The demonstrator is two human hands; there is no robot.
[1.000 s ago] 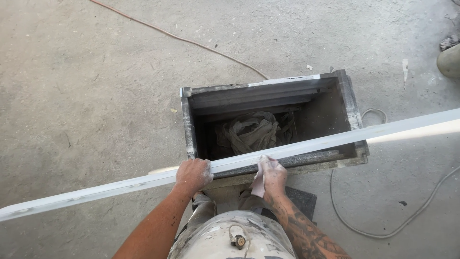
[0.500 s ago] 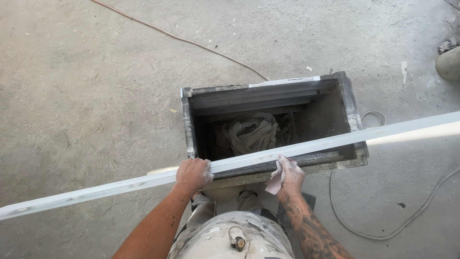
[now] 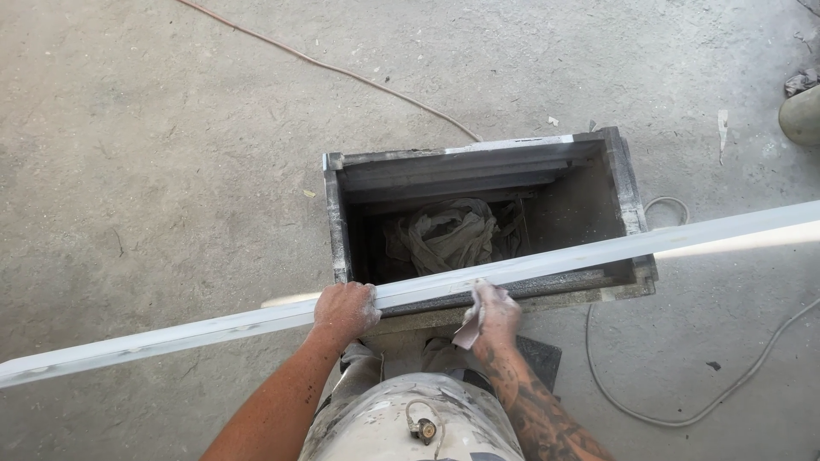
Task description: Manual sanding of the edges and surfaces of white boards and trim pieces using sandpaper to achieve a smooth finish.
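Note:
A long white strip [image 3: 598, 250] lies across the near rim of a dark open box [image 3: 336, 218] and reaches past both sides of the view. My left hand [image 3: 345, 311] grips the strip left of the box's near corner. My right hand [image 3: 493, 312] presses a small folded piece of sanding paper [image 3: 467, 329] against the strip's near edge, about the middle of the box. Both hands are dusted white.
Crumpled grey cloth [image 3: 448, 235] lies inside the box. A thin reddish cable [image 3: 342, 72] runs over the concrete floor beyond it, and a pale cable [image 3: 675, 417] loops at the right. A rounded grey object [image 3: 801, 113] sits at the far right edge.
My right hand slid right along the strip with the paper, then back left to near its first spot. The left hand and strip have stayed put.

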